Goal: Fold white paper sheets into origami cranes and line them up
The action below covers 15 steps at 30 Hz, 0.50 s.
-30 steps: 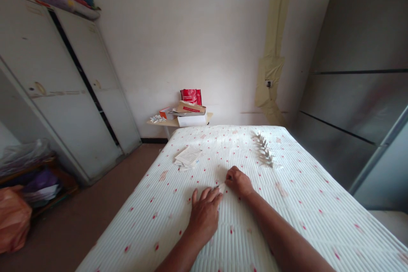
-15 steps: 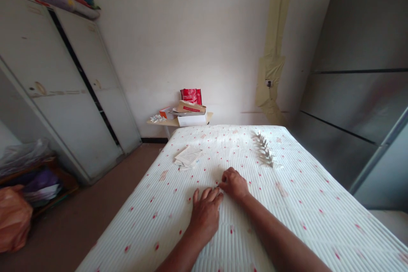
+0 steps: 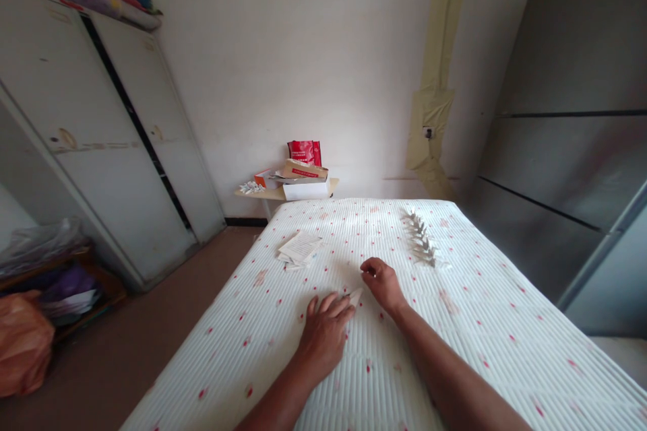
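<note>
My left hand (image 3: 327, 333) lies on the bed with its fingers stretched out, pressing on a small folded piece of paper (image 3: 356, 295). Only a pale pointed end of that paper shows past the fingertips; the rest is under them. Just to the right and slightly farther off, my right hand (image 3: 385, 285) is lifted clear of the paper, fingers curled but apart, with nothing visible in them. A small stack of printed paper sheets (image 3: 299, 248) rests beyond my left hand. Farther right stands a row of several small folded paper figures (image 3: 421, 240).
The bed (image 3: 368, 377) has a ribbed white cover with red spots. Behind its far edge, a small table (image 3: 275, 194) bears a white box (image 3: 306, 190), a red bag (image 3: 304, 152) and more white folded pieces (image 3: 251, 187). Grey cabinets (image 3: 131, 135) stand at left.
My right hand has let go of the folded paper and moved up and to the right. The paper's tip now shows. My left hand has stayed in place.
</note>
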Each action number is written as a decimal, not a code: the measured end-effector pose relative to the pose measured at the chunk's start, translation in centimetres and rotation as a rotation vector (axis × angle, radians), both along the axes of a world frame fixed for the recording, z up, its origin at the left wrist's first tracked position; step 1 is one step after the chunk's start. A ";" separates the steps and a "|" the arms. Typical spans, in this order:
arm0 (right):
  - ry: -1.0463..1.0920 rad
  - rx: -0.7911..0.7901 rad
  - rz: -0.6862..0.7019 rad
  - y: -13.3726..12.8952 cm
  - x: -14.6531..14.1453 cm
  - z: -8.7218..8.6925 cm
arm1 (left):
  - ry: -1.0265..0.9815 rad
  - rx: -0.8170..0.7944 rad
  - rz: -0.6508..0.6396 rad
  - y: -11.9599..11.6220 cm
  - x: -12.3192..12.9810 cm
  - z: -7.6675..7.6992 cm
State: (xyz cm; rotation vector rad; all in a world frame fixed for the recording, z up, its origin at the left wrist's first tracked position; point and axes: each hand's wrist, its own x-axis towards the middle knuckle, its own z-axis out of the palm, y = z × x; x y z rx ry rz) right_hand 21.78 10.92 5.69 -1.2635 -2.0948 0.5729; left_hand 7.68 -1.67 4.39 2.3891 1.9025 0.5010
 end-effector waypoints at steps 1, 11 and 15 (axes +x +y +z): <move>0.055 -0.011 0.044 -0.1 -0.2 0.1 | 0.005 0.006 -0.030 0.2 -0.2 0.2; -0.011 -0.193 0.196 -0.9 -1.7 -0.4 | 0.024 0.030 -0.129 0.1 -2.0 0.6; -0.046 -0.203 0.191 -0.8 -1.5 -0.2 | 0.011 0.036 -0.081 -0.7 -2.6 0.3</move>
